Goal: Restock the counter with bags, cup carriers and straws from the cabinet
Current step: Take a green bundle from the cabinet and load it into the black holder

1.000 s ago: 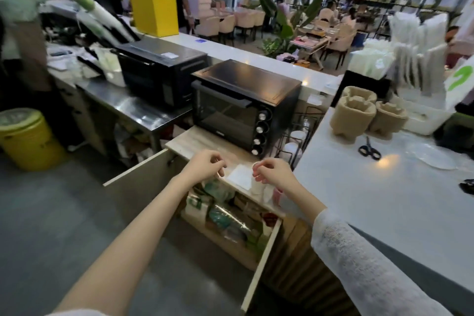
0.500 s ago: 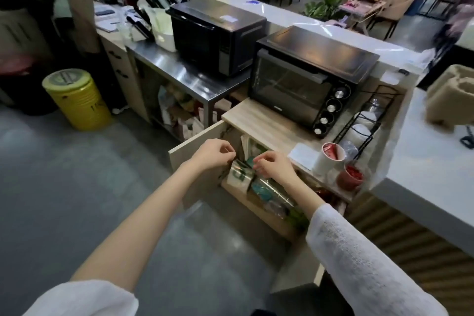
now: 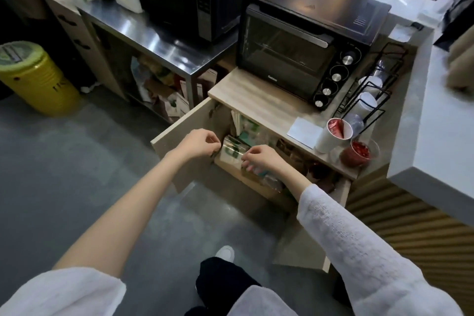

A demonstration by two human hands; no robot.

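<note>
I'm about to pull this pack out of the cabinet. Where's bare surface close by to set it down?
Best patch: the wooden top in front of the black oven, left of the white paper sheet. The grey counter on the right also shows bare surface. Crowded: the corner with the red-filled cups and wire cup rack.

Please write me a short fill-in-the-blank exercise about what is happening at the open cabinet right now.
1. Both hands, the left hand and the right hand, grip a clear-wrapped ____ of bags.
2. The cabinet door stands ____.
3. The toaster oven sits on the ____ cabinet top.
4. The bin on the floor is ____.

Missing words: bundle; open; wooden; yellow
</note>
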